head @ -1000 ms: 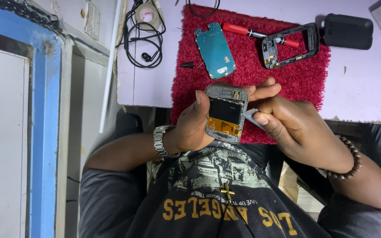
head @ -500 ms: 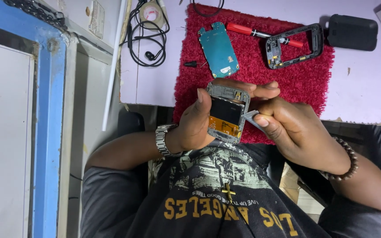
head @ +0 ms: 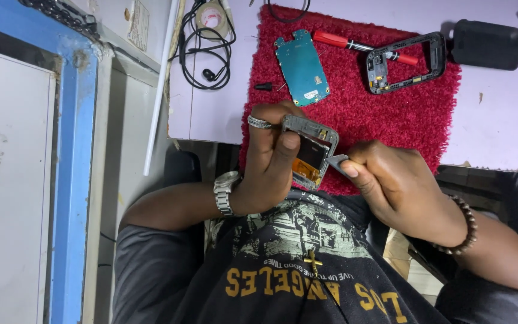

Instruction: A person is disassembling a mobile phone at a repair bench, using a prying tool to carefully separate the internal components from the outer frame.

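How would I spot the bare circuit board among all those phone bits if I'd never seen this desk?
Find the fluffy red mat on the pale table. Near its upper left part, beside a red-handled screwdriver and an empty black phone frame, lies the circuit board. It is the only flat teal-blue rectangle there, solid rather than hollow.

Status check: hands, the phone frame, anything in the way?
Left hand grips the phone frame over the red mat. Right hand holds a thin metal tool at the frame's edge. Nothing blocking; circuit board lies apart.
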